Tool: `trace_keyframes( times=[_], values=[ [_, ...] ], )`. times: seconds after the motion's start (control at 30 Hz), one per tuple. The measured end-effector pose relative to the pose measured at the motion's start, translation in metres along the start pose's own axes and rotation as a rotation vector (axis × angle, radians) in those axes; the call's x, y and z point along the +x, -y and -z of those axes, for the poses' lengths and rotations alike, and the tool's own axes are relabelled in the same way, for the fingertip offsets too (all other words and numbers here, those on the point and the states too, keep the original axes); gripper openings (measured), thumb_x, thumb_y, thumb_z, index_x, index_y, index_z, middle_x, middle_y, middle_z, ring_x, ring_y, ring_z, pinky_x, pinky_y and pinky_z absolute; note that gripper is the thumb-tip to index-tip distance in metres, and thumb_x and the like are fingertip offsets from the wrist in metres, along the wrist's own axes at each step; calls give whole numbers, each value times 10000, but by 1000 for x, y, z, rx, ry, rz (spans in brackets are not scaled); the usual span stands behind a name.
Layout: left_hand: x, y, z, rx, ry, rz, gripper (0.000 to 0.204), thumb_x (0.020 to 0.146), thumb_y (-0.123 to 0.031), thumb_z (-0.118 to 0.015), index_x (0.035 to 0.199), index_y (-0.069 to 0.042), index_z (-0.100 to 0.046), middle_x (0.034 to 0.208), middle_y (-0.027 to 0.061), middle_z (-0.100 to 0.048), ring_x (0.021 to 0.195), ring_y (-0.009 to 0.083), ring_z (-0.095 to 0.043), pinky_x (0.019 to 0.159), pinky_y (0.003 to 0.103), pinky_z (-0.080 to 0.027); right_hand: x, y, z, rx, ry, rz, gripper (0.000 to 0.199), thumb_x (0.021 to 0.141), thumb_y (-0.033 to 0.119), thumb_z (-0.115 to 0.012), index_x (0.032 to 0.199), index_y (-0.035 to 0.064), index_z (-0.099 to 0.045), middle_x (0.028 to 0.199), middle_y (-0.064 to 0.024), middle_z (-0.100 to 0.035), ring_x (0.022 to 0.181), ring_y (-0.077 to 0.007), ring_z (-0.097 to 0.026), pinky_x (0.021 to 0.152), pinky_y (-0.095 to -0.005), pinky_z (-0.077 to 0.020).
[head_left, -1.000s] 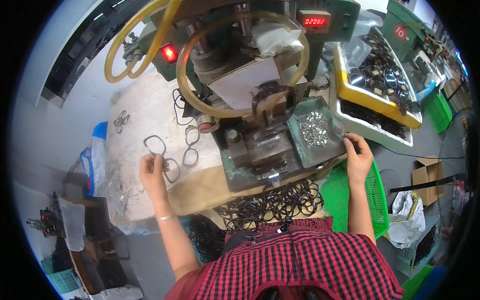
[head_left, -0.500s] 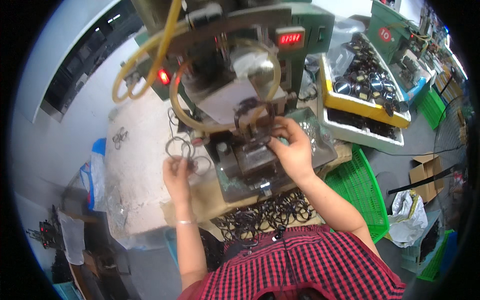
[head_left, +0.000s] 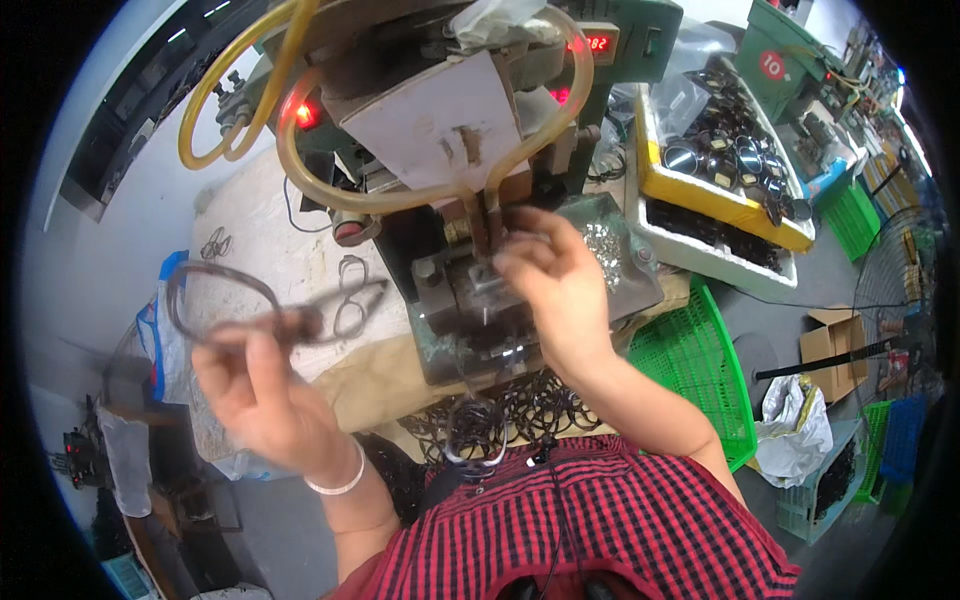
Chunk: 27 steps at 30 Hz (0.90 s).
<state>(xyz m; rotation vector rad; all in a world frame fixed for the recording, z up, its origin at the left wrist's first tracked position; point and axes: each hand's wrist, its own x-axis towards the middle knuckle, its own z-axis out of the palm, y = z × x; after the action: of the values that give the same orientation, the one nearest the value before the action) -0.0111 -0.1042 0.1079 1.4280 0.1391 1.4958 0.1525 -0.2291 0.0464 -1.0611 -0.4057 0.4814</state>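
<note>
In the last 1.0 s, the right hand (head_left: pixel 555 280) has gone from the edge of the machine's base to the fixture (head_left: pixel 483 285) under the press (head_left: pixel 640 45). The dark frame that hung there 0.5 s ago is no longer seen in it. A blurred frame (head_left: pixel 485 461) now shows over the heap of frames (head_left: pixel 545 405) by the apron; whether it is the same 1 cannot be told. This suggests the work is between 2 pieces.

The left hand (head_left: pixel 265 395) has risen from near the tabletop (head_left: pixel 262 200), its grip closed on a dark eyeglass frame (head_left: pixel 222 268), held up at the left. The right grip looks narrow at the fixture, but blur hides whether it holds anything.

The frames are thin, glossy-looking loops, joined in pairs; 1 loose frame (head_left: pixel 349 292) lies on the pale, scuffed tabletop. Rounded yellow translucent hose (head_left: pixel 388 203) curves past a flat white card (head_left: pixel 440 120). Shiny silver bits (head_left: pixel 605 245) fill part of the worn green metal tray (head_left: pixel 630 290).
</note>
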Motion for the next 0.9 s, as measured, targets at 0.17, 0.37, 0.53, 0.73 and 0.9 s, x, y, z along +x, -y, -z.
trace_keyframes(
  times=[0.17,0.37,0.53,0.73,0.9],
  values=[
    [-21,18,-31,127,385,142,214,861,59,-637,1049,13,-544,961,116,-653,889,194,-665,773,283,-549,-3,13,20,-212,168,109,433,852,4,-591,1272,-39,-497,1137,-134,-636,1108,-193,-588,962,-312,-450],
    [-18,41,-60,248,524,159,133,872,9,-665,958,12,-564,912,57,-642,819,88,-591,746,221,-475,39,-44,125,-1599,-197,460,240,759,145,-717,985,69,-691,1139,-150,-634,1157,-341,-544,981,-437,-432],
    [-14,44,-74,264,447,163,119,830,-9,-689,907,41,-614,825,68,-645,725,105,-598,690,234,-483,40,-52,139,-1454,-144,498,184,731,144,-726,891,72,-671,1178,-125,-606,1196,-345,-510,957,-454,-437],
    [-23,46,-68,315,461,207,159,861,-21,-691,990,8,-602,905,35,-643,819,87,-588,746,222,-479,62,-50,130,-1566,233,678,240,721,123,-683,950,83,-623,1102,-126,-602,1128,-323,-529,834,-434,-477],
    [-61,75,-20,393,170,-39,214,892,8,-624,1087,7,-536,1000,136,-652,865,172,-637,803,298,-520,54,-36,133,-1248,-220,451,139,760,107,-653,862,46,-580,762,-158,-605,741,-329,-605,672,-399,-482]
  ],
)
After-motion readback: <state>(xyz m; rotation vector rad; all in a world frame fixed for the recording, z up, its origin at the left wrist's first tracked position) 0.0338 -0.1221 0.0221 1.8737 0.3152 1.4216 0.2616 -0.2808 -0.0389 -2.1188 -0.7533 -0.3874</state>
